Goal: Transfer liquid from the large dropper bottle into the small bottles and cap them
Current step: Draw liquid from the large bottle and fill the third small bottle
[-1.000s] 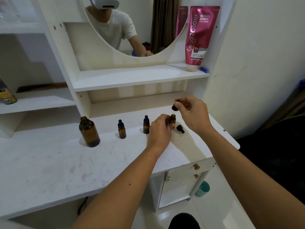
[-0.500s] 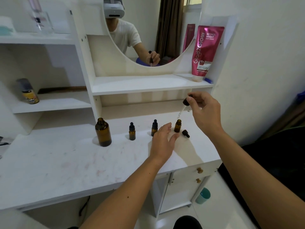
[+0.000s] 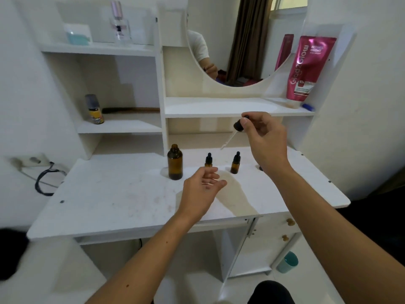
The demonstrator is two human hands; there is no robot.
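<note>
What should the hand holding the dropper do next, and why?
Probably swing the dropper left and lower its glass tip into the large amber bottle. That bottle stands open with no cap, the right hand pinches the dropper's bulb up in the air between bottles, and the tip already points that way. The left hand hovers open, holding nothing.

Your white dressing table [image 3: 109, 205] carries one large uncapped amber bottle [image 3: 174, 162] and, to its right, two small capped dropper bottles [image 3: 208, 160] [image 3: 235, 163].
</note>
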